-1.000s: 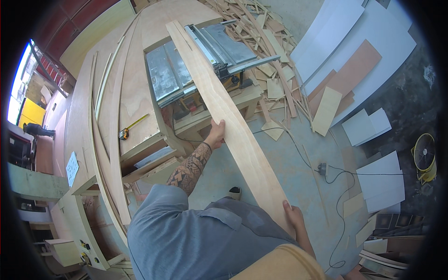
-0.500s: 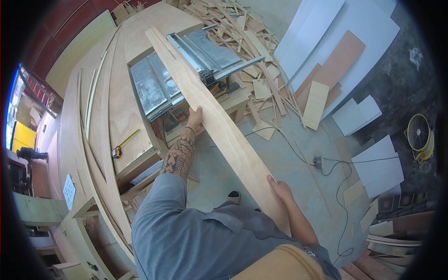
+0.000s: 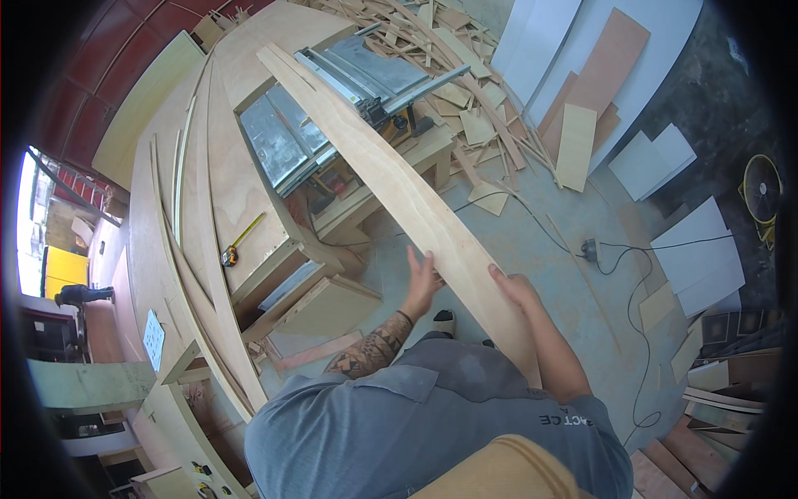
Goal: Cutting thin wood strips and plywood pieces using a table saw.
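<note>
A long plywood plank (image 3: pixel 416 208) stretches from close to my body up over the table saw (image 3: pixel 278 137), its far end above the workbench. With my right hand (image 3: pixel 517 291) I grip the plank's right edge near its near end, the thumb on top and the fingers hidden beneath. My left hand (image 3: pixel 422 281) is beside the plank's left edge, fingers and thumb apart; whether a fingertip touches the wood I cannot tell. The saw's fence and rails (image 3: pixel 382 91) lie right of the plank.
A tape measure (image 3: pixel 229 254) and several long thin strips (image 3: pixel 209 183) lie on the workbench (image 3: pixel 249 208). Wood offcuts (image 3: pixel 478 125) are heaped behind the saw. A black cable (image 3: pixel 611 264) crosses the floor at right, near white panels (image 3: pixel 706 258) and a yellow fan (image 3: pixel 761 195).
My left hand has let go of the plank's middle and come back toward my body, its fingers now spread. My right hand keeps its grip near the near end; the plank has barely shifted.
</note>
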A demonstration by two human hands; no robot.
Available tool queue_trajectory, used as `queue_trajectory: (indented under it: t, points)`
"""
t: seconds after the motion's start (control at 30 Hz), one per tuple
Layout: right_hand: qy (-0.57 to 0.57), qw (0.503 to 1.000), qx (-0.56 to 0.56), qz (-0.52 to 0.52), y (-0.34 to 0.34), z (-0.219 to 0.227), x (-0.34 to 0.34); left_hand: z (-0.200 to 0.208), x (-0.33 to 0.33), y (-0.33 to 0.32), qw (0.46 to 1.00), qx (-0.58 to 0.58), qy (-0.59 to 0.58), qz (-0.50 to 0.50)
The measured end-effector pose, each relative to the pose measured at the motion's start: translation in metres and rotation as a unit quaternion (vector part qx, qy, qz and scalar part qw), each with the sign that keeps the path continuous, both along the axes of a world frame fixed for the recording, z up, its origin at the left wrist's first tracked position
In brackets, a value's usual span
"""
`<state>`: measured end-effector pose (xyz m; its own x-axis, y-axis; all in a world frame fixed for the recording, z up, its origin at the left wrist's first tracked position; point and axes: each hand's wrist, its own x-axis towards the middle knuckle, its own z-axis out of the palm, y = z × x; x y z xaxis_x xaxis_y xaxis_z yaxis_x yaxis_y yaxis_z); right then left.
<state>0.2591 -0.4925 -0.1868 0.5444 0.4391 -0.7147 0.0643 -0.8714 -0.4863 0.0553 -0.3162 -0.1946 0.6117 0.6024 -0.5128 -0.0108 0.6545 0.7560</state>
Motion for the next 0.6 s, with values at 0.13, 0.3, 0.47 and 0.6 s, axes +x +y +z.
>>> queue_trajectory:
  t: [0.13, 0.3, 0.47, 0.6]
  points:
    - [0.080, 0.988, 0.103, -0.078, -0.014, 0.008, 0.007, 0.003, 0.017, -0.016, 0.997, 0.066, -0.029, -0.012]
    - [-0.061, 0.988, 0.142, -0.021, -0.130, 0.016, 0.021, -0.013, 0.012, -0.011, 0.992, 0.121, 0.017, -0.020]
    - [0.058, 0.994, -0.083, -0.040, -0.314, 0.016, 0.003, -0.002, 0.016, -0.009, 0.986, 0.141, 0.077, -0.033]
    - [-0.010, 0.993, -0.104, -0.061, -0.348, 0.026, -0.037, 0.008, 0.023, -0.009, 0.985, 0.128, 0.106, -0.047]
